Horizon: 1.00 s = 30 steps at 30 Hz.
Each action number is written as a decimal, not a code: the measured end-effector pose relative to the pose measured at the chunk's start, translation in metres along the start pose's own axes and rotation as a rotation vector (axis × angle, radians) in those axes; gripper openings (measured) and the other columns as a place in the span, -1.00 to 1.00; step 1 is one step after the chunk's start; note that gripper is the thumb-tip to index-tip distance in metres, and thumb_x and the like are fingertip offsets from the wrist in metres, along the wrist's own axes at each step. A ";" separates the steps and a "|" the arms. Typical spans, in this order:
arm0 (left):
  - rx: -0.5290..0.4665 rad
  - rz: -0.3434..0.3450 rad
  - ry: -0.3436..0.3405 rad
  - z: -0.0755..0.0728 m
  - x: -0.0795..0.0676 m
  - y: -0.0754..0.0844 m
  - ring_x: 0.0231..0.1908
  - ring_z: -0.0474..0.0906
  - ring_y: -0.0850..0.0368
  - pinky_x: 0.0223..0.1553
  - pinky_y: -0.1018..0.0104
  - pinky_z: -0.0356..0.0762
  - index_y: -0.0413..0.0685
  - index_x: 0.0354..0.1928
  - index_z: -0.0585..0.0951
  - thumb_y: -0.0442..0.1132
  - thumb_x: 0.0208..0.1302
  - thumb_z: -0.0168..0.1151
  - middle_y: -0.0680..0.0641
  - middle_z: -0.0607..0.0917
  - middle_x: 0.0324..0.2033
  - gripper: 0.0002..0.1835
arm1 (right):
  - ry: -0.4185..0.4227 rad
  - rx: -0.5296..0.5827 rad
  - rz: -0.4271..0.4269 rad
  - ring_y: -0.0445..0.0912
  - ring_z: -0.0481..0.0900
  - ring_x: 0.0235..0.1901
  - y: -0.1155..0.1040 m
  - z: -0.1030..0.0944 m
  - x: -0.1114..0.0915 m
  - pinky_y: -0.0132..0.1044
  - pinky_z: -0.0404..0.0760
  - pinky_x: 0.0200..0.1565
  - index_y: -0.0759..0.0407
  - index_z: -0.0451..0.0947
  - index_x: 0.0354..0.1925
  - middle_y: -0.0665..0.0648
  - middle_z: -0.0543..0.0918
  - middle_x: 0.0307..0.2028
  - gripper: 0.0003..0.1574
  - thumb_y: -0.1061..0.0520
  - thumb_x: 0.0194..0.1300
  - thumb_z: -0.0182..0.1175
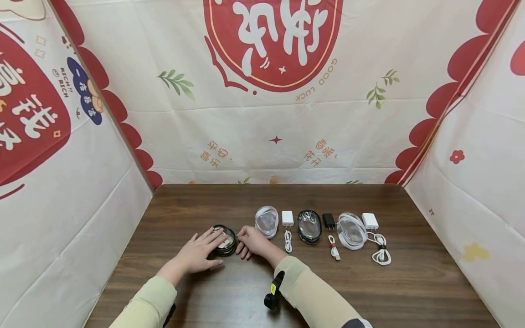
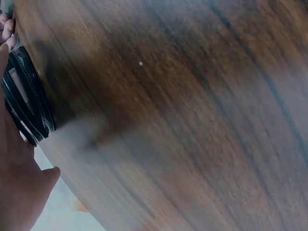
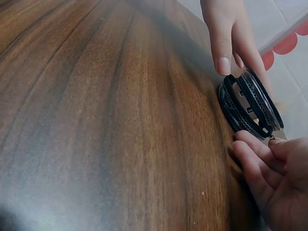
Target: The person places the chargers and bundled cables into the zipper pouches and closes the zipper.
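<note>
We saw the black-rimmed case (image 1: 228, 247) lying on the table (image 1: 229, 294). Our left hand (image 1: 199, 252) rested on it, fingers extended, while our right hand (image 1: 255, 241) pinched the zip pull (image 3: 272, 138) at its edge. To the right lay other cases (image 1: 310, 226), chargers (image 1: 287, 218) and bundled cables (image 1: 288, 245); patterned cloth (image 1: 262, 120) hung behind.
</note>
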<state>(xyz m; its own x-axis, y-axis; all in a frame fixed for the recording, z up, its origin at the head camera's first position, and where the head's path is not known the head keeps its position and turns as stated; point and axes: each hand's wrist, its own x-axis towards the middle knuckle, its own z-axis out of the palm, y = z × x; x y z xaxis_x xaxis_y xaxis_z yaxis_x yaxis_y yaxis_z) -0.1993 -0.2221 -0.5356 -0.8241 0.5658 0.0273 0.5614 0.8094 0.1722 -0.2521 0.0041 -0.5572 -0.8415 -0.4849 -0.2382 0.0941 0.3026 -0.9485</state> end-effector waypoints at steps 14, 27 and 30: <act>0.014 -0.059 -0.039 -0.002 0.003 0.008 0.43 0.06 -0.14 0.20 -0.40 0.14 0.13 0.46 0.29 0.24 0.25 0.21 -0.03 0.25 0.44 -0.21 | -0.058 -0.037 0.001 -0.06 0.60 -0.71 0.000 0.006 -0.015 -0.36 0.46 -0.74 0.29 0.41 -0.27 0.25 0.68 -0.57 -0.86 0.30 0.48 -0.05; -0.006 -0.072 0.015 0.003 0.001 0.012 0.42 0.07 -0.19 0.18 -0.40 0.17 0.06 0.44 0.33 0.20 0.23 0.25 -0.09 0.27 0.43 -0.21 | 0.049 0.043 0.004 -0.06 0.57 -0.73 -0.002 0.024 -0.031 -0.31 0.50 -0.75 0.31 0.39 -0.25 0.31 0.65 -0.58 -0.90 0.33 0.46 -0.05; -0.009 -0.095 0.019 0.005 0.002 0.014 0.42 0.06 -0.19 0.20 -0.38 0.15 0.06 0.45 0.30 0.22 0.24 0.23 -0.09 0.26 0.43 -0.19 | 0.102 0.063 -0.013 -0.03 0.58 -0.72 0.001 0.022 -0.031 -0.26 0.53 -0.73 0.33 0.40 -0.23 0.34 0.66 -0.56 -0.91 0.33 0.46 -0.03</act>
<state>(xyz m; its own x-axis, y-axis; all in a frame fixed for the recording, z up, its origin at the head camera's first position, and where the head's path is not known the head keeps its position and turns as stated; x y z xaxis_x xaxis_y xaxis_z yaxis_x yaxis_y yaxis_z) -0.1928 -0.2082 -0.5381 -0.8747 0.4838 0.0289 0.4804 0.8576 0.1838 -0.2141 0.0012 -0.5552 -0.8925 -0.4012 -0.2063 0.1133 0.2435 -0.9633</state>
